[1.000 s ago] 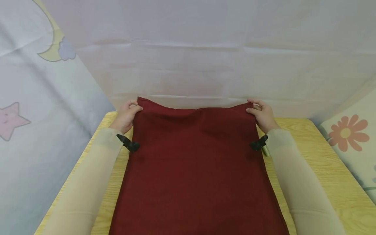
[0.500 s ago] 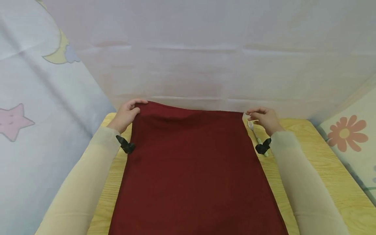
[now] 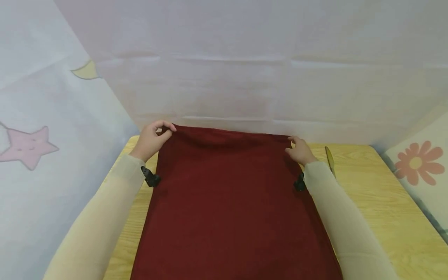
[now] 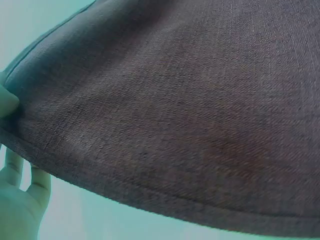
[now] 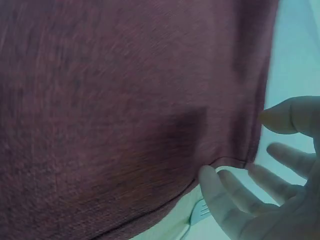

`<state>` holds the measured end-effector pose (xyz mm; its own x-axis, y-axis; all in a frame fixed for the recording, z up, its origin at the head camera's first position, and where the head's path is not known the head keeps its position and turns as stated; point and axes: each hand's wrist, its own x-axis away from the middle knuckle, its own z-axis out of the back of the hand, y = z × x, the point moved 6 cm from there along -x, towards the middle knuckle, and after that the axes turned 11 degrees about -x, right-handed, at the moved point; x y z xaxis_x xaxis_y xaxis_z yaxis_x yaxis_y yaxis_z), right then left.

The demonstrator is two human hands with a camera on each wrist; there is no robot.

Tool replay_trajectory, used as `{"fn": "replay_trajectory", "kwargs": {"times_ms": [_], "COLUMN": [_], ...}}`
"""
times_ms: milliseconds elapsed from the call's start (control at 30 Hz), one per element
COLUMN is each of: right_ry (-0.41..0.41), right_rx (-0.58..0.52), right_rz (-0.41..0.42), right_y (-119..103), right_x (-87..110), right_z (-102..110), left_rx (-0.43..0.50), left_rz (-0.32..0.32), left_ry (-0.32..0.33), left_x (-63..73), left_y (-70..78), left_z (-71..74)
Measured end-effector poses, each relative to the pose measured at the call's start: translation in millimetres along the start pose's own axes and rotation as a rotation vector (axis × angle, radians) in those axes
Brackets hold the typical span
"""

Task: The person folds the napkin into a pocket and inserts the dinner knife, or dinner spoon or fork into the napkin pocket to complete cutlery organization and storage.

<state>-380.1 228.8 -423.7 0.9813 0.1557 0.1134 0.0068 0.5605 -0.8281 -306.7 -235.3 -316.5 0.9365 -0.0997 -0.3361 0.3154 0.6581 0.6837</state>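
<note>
A dark red cloth (image 3: 231, 202) with stitched edges lies spread over the table toward me, its far edge near the back wall. My left hand (image 3: 152, 140) pinches the cloth's far left corner. In the left wrist view, the thumb (image 4: 7, 102) is on top of the cloth and the other fingers show below its edge. At the far right corner is my right hand (image 3: 299, 150). Its fingers are spread in the right wrist view, with a fingertip (image 5: 207, 175) against the cloth's edge and the thumb apart from the fingers.
A fork (image 5: 201, 211) shows beside the cloth's edge in the right wrist view. A knife (image 3: 329, 158) lies right of the right wrist on the wooden table (image 3: 388, 202). A fabric backdrop (image 3: 224, 89) hangs behind the table.
My right hand let go of the right corner and moved off to the right, then came back left to the corner. The fork shown beside it is now hidden in the head view; the knife shows.
</note>
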Motion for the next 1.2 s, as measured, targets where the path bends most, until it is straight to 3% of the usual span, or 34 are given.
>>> {"fn": "replay_trajectory", "kwargs": {"times_ms": [200, 433, 633, 733, 833, 1033, 1133, 1200], "right_ry": [0.04, 0.025, 0.084, 0.097, 0.061, -0.036, 0.017, 0.092], "right_rx": [0.094, 0.182, 0.248, 0.266, 0.28, 0.204, 0.199, 0.239], "right_rz": [-0.014, -0.02, -0.036, -0.007, 0.051, 0.109, 0.144, 0.187], "right_y": [12.8, 7.8, -1.6, -3.5, -4.0, -5.7, -8.2, -11.4], "right_x": [-6.6, -9.5, -7.3, -7.5, -10.6, -15.7, -14.6, -12.1], "right_z": [-0.6, -7.1, -7.3, -7.1, -10.3, -19.8, -16.1, -7.7], "left_rx": [-0.022, 0.171, 0.407, 0.516, 0.568, 0.575, 0.537, 0.453], "left_rz": [-0.168, -0.154, -0.163, -0.171, -0.172, -0.148, -0.11, -0.072], "left_ry": [0.051, 0.037, 0.016, -0.005, -0.038, -0.068, -0.037, -0.01], "left_x": [13.8, 17.9, 13.6, 13.0, 13.0, 9.7, 6.9, 5.1], "left_y": [22.1, 6.9, -13.1, -14.9, -11.3, 0.9, 0.1, -3.7], "left_z": [5.4, 8.4, 8.5, 8.7, 7.4, 3.0, 3.6, 5.4]}}
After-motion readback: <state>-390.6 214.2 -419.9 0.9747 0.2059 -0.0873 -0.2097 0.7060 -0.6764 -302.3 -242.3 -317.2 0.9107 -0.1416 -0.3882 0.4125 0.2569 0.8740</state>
